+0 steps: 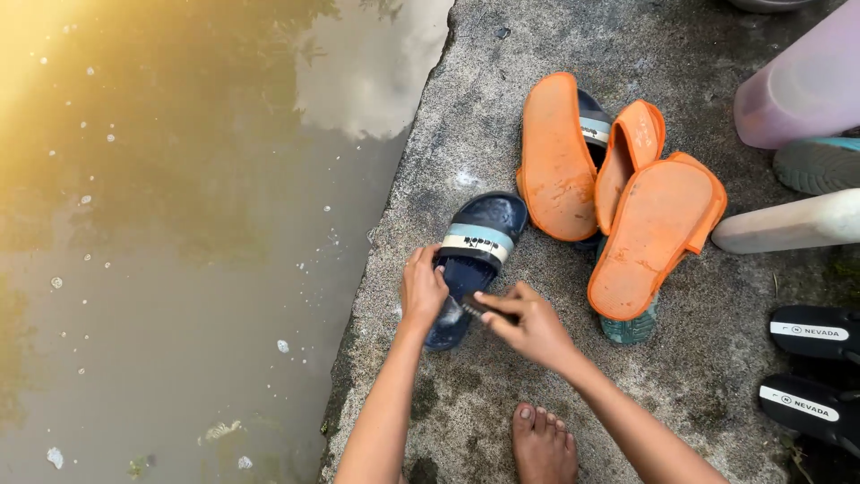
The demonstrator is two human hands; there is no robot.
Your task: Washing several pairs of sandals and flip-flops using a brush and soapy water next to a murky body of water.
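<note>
**One dark slide under the brush, the other pairs waiting behind**

Nearest to us, our bare foot [543, 444] stood on the wet concrete ledge [466, 116], just beside the murky water [179, 251]. A little farther, our left hand [421, 291] held the dark blue slide sandal [475, 264] by its edge, the fingers curled over the side and pressed against it. Our right hand [530, 324] pinched a small dark brush [479, 309] between thumb and fingers, and its end touched the footbed near the heel. We saw some white foam there, so we judged that the scrubbing of this sandal was in progress and not finished; the front part under the pale strap looked untouched by foam.

Behind it lay the orange-soled sandals [618, 197], turned with the soles up and leaning on each other. We could not tell if these were already washed. At the right edge, two black slides [811, 363] lay side by side, well apart from our hands, and farther back stood a pink plastic container [802, 85]. As far as we could judge, most of the footwear was left to do.
</note>
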